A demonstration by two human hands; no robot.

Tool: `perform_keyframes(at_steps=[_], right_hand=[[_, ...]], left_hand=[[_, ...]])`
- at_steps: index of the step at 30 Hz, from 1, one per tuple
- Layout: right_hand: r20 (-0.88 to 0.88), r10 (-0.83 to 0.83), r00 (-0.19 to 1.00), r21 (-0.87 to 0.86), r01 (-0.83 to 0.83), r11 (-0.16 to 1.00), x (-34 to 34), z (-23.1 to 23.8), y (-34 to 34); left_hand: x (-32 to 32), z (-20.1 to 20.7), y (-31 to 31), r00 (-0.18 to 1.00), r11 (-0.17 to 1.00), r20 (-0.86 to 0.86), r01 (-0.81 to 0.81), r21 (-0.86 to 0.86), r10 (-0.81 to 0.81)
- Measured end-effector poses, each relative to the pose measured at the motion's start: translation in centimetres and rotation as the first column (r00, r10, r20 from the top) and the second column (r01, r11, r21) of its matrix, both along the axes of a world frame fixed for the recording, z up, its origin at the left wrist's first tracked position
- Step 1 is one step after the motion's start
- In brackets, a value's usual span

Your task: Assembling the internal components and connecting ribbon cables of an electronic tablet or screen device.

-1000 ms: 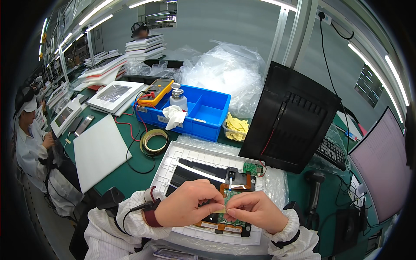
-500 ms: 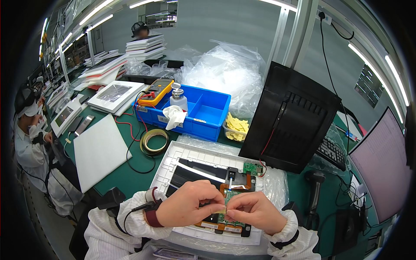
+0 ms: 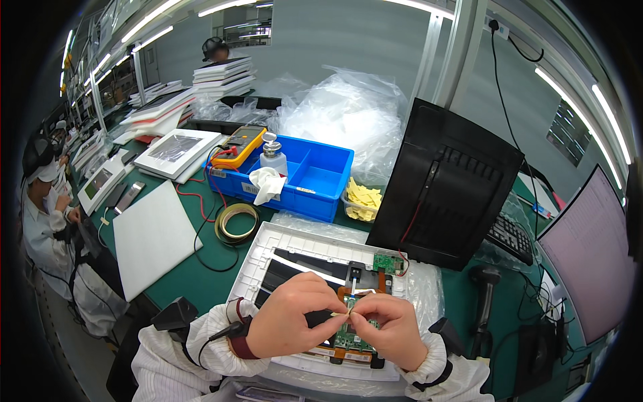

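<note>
My left hand (image 3: 295, 315) is closed in a pinch on a small pale-yellow strip (image 3: 341, 313). Thumb and forefinger of my right hand (image 3: 392, 331) pinch at the strip's other end, touching the left fingertips. Both hands hover over a green circuit board (image 3: 353, 338) with orange flat cables, mounted on the back of a display panel (image 3: 284, 263). That panel lies in a white plastic frame (image 3: 268, 236). A smaller green board (image 3: 388, 263) sits at the frame's far right corner. My hands hide part of the larger board.
Beyond the frame stand a blue divided bin (image 3: 315, 175) with a dispenser bottle, a tub of yellow pieces (image 3: 363, 199) and a tape roll (image 3: 236, 222). A black panel (image 3: 445, 184) leans at right, near a barcode scanner (image 3: 483, 301). A co-worker (image 3: 53, 214) sits at left.
My fingertips have drawn together at the strip, with the right fingers bending inward. More of the strip now shows beside the left fingertips. The view has shifted slightly.
</note>
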State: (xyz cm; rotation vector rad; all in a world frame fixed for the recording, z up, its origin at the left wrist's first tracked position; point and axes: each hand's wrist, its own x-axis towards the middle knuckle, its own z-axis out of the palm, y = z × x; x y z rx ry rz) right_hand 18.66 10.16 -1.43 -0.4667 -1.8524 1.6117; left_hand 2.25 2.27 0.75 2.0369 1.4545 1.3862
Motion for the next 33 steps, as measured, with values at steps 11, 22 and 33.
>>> perform_keyframes(at_steps=[11,22,33], right_hand=[[-0.087,-0.193,0.977,-0.216,0.171,0.961,1.4,1.9,2.6],[-0.337,-0.42,0.843,-0.306,0.324,0.895,2.7,2.2,6.6],[-0.188,-0.431,0.883,-0.234,0.386,0.892,1.7,0.4,7.5]], left_hand=[[-2.2,0.7,6.0,0.981,0.982,0.104,-0.155,-0.111,0.166],[-5.8,-4.0,21.7,0.835,0.835,0.021,-0.55,0.013,0.55],[-3.4,-1.2,18.4,0.929,0.929,0.004,-0.37,0.011,0.37]])
